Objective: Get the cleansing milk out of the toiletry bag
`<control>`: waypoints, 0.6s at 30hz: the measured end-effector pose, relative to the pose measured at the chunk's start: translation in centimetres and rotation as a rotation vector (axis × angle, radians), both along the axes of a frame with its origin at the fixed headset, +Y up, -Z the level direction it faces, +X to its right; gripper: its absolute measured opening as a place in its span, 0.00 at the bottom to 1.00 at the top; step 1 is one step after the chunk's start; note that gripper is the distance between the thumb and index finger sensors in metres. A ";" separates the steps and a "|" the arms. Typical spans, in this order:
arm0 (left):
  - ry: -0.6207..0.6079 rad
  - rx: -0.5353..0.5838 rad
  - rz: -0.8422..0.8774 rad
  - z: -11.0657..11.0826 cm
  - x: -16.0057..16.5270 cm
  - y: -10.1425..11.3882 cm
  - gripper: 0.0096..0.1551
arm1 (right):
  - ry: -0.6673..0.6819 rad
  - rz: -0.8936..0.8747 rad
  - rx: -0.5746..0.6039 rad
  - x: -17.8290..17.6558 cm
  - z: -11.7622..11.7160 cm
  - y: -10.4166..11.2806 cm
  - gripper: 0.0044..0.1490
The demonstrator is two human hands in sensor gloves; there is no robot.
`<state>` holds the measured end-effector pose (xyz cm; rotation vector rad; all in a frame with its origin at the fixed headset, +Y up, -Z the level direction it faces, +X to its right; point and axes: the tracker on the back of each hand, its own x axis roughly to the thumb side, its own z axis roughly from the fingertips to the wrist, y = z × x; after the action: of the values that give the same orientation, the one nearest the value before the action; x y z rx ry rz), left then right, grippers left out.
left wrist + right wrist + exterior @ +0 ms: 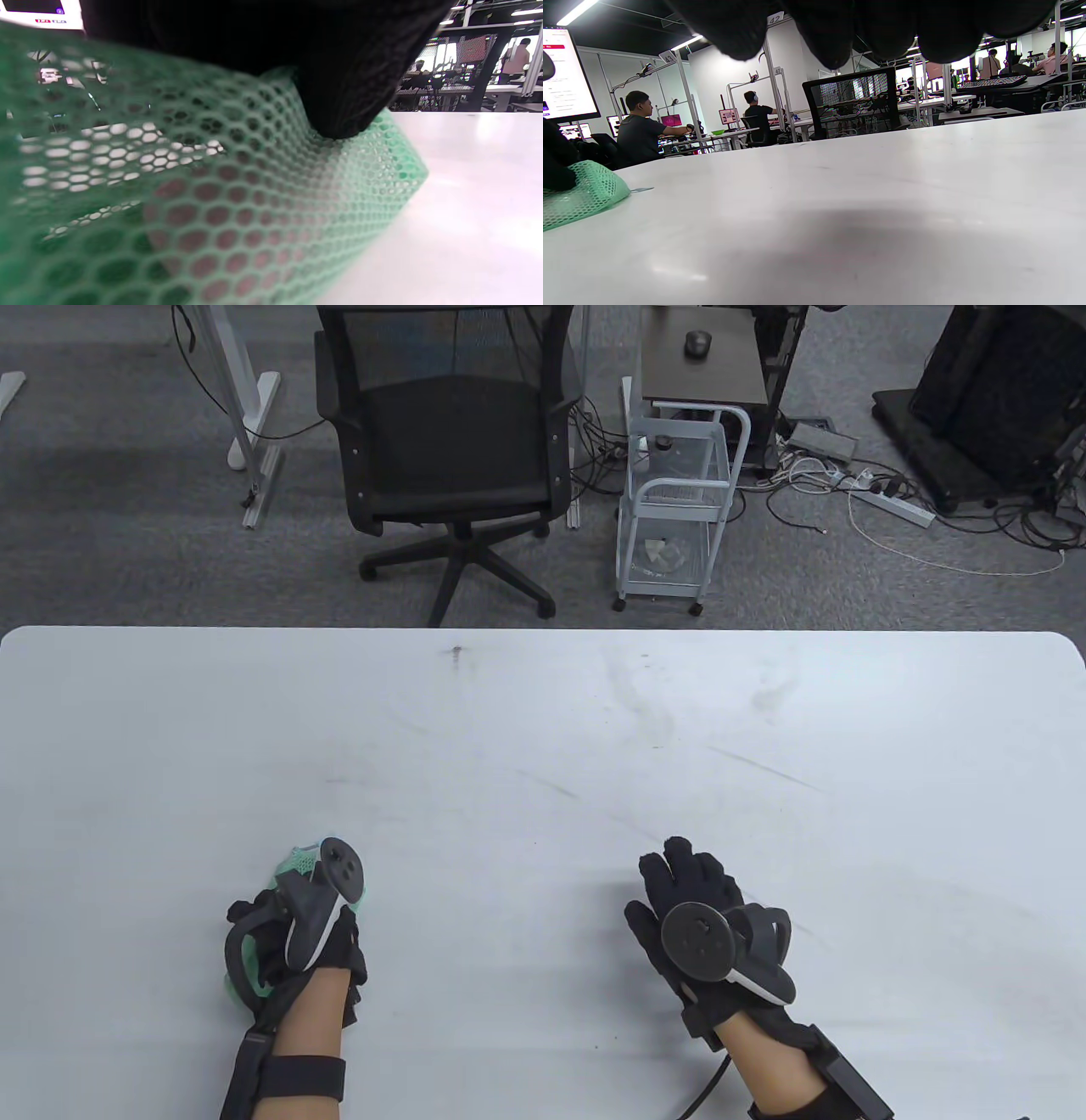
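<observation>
A green mesh toiletry bag (296,862) lies near the table's front left. My left hand (333,943) lies on top of it and grips it, covering most of it. In the left wrist view the mesh (263,186) fills the frame, a gloved finger (343,93) presses into it, and a pinkish thing (212,220) shows blurred through the mesh. My right hand (689,884) is open and empty, fingers spread flat just over the table at the front right, apart from the bag. The bag's end also shows in the right wrist view (583,199).
The white table (543,746) stretches ahead of both hands. Beyond its far edge stand a black office chair (450,449) and a white wire cart (674,509) on the carpet.
</observation>
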<state>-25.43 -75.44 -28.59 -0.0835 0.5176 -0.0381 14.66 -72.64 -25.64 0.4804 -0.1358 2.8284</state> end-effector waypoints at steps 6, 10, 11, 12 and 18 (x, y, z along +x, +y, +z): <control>-0.041 0.061 -0.038 0.1 0.5 0.5 0.21 | -0.001 -0.002 0.000 0.0 0.0 0.0 0.40; -0.082 0.119 -0.042 0.3 1.1 1.1 0.21 | 0.000 -0.002 0.000 0.0 0.0 0.0 0.40; -0.096 0.134 -0.044 0.4 1.4 1.3 0.21 | 0.000 -0.003 0.000 0.0 0.0 0.0 0.40; -0.111 0.155 -0.046 0.5 1.7 1.5 0.21 | -0.001 -0.003 -0.001 0.0 0.0 0.0 0.40; -0.215 0.226 -0.038 1.0 3.2 2.4 0.20 | -0.001 -0.003 -0.002 0.0 0.0 0.0 0.40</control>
<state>-22.20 -72.99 -27.64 0.1505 0.3054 -0.0253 14.71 -72.68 -25.68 0.4774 -0.1345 2.8255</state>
